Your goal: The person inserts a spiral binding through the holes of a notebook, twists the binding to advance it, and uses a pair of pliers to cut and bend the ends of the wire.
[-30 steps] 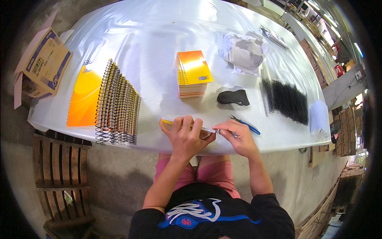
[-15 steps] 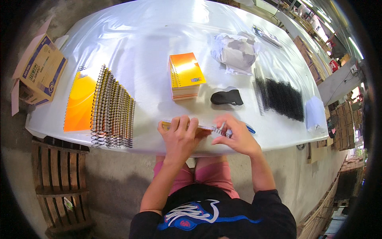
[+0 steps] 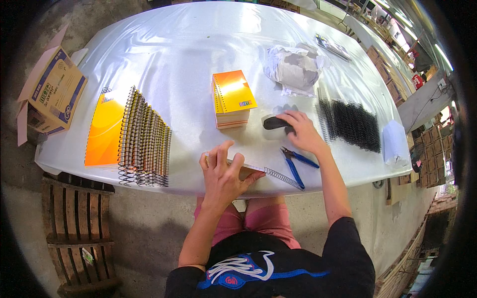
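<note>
My left hand (image 3: 222,171) grips a small notebook (image 3: 247,174) at the table's front edge, fingers over it and thumb on the near side. From the notebook's right end a dark spiral coil (image 3: 283,177) sticks out, running to the blue-handled pliers (image 3: 297,164), which lie with jaws pointing away from me. Farther off, my right hand (image 3: 302,130) closes over the right end of a black sock-like cloth (image 3: 275,123), and its fingers partly cover it. A stack of orange spiral notebooks (image 3: 235,92) stands just left of that cloth.
Leaning orange notebooks with large black coils (image 3: 144,139) fill the table's left side. Loose black coils (image 3: 353,124) lie at the right, beside a white wrapped bundle (image 3: 394,143). Crumpled paper (image 3: 293,67) sits behind. An open cardboard box (image 3: 54,92) stands past the left edge.
My right hand has left the coil at the notebook's end and moved away from me onto the black cloth. The coil's free length and the pliers now show. My left hand keeps its hold.
</note>
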`<state>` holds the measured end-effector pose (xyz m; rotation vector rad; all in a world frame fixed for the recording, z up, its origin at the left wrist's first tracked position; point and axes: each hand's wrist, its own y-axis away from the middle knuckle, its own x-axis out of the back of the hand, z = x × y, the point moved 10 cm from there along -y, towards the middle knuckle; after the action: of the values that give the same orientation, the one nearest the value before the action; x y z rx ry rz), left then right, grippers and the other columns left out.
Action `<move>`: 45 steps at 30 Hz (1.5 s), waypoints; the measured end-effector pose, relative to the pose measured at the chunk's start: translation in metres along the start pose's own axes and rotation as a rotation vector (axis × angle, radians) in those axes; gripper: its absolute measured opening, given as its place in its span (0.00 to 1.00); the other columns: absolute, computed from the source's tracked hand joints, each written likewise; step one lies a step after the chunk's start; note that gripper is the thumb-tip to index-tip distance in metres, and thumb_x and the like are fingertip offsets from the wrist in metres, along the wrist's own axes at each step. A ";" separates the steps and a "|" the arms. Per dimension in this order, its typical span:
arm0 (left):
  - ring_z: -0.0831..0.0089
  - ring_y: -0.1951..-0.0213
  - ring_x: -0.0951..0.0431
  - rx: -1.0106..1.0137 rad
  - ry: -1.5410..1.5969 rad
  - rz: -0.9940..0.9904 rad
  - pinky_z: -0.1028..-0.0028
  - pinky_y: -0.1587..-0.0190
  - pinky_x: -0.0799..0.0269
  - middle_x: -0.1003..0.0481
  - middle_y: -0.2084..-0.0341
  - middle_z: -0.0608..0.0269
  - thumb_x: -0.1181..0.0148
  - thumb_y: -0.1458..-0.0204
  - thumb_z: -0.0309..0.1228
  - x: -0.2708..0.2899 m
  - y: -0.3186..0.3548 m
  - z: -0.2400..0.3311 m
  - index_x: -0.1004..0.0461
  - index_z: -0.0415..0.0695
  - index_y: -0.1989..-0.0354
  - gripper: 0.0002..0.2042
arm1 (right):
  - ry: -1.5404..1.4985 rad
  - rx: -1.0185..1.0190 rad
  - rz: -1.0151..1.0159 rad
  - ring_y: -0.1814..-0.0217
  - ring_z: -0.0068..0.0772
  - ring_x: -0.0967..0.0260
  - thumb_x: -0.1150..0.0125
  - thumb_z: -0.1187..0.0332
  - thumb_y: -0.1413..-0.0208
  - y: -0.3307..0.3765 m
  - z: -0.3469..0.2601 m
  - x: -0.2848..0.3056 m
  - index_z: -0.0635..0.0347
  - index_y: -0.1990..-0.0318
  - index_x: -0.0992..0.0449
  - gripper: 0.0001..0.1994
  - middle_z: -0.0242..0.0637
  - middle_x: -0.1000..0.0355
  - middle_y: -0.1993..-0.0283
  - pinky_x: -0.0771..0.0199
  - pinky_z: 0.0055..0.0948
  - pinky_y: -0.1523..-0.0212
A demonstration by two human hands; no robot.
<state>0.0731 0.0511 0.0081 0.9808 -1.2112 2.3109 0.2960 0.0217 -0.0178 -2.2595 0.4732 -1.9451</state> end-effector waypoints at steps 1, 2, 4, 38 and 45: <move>0.57 0.52 0.37 -0.004 0.010 0.003 0.54 0.48 0.47 0.35 0.52 0.56 0.30 0.68 0.51 0.001 -0.001 0.001 0.30 0.43 0.74 0.24 | -0.087 0.012 0.040 0.45 0.40 0.34 0.47 0.76 0.53 -0.002 0.010 -0.005 0.55 0.52 0.26 0.18 0.39 0.30 0.47 0.33 0.34 0.49; 0.57 0.51 0.38 -0.011 0.022 0.006 0.55 0.48 0.47 0.36 0.51 0.55 0.30 0.68 0.51 0.001 -0.002 0.003 0.30 0.43 0.74 0.24 | -0.172 0.022 0.082 0.46 0.39 0.32 0.47 0.78 0.55 -0.001 0.019 -0.007 0.56 0.53 0.25 0.19 0.38 0.29 0.48 0.32 0.34 0.50; 0.56 0.51 0.38 0.000 0.018 -0.011 0.55 0.47 0.47 0.36 0.52 0.56 0.30 0.68 0.51 0.002 0.000 -0.003 0.30 0.43 0.74 0.25 | -0.698 -0.076 -0.037 0.50 0.36 0.29 0.47 0.81 0.57 -0.005 0.002 -0.004 0.59 0.57 0.23 0.17 0.38 0.26 0.52 0.30 0.32 0.52; 0.61 0.55 0.39 0.191 0.542 0.161 0.63 0.56 0.35 0.42 0.60 0.54 0.18 0.87 0.42 -0.017 -0.003 -0.058 0.45 0.43 0.65 0.42 | -1.000 -0.187 -0.226 0.63 0.25 0.24 0.39 0.81 0.60 -0.009 -0.072 -0.036 0.62 0.66 0.18 0.11 0.37 0.21 0.66 0.27 0.24 0.57; 0.72 0.66 0.38 0.290 0.751 0.077 0.73 0.60 0.35 0.42 0.60 0.61 0.18 0.87 0.44 -0.041 -0.001 -0.077 0.47 0.43 0.63 0.45 | -1.054 -0.135 -0.262 0.67 0.24 0.26 0.41 0.81 0.61 -0.033 -0.101 -0.038 0.59 0.65 0.19 0.14 0.39 0.21 0.68 0.28 0.23 0.61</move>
<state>0.0700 0.1149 -0.0511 0.0796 -0.6205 2.5846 0.1974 0.0761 -0.0269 -3.0847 0.1607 -0.5412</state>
